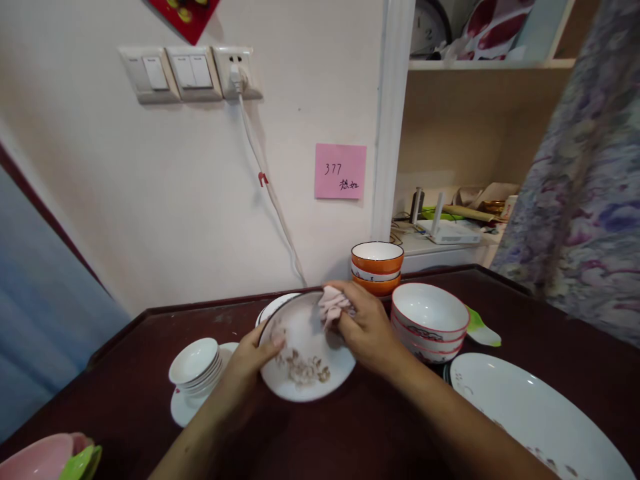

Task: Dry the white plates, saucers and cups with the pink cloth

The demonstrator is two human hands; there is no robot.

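My left hand [250, 360] grips the left edge of a white plate [310, 353] with a brown flower pattern, thumb on its face. The plate is held tilted above the dark table. In my right hand [367, 323] is a bunched pale pink cloth [334, 307], pressed against the plate's upper right rim. Behind the held plate, part of another white dish [275, 305] shows; the rest of it is hidden. Left of my left hand, a stack of small white bowls [195, 363] stands on a white plate [184, 408].
Orange bowls [377, 267] and red-rimmed white bowls [430, 313] stand stacked behind my right arm, by a green-and-white spoon [483, 328]. A large oval platter [535, 413] lies at the right, a pink bowl [40, 459] at the near left. A cord [273, 193] runs down the wall.
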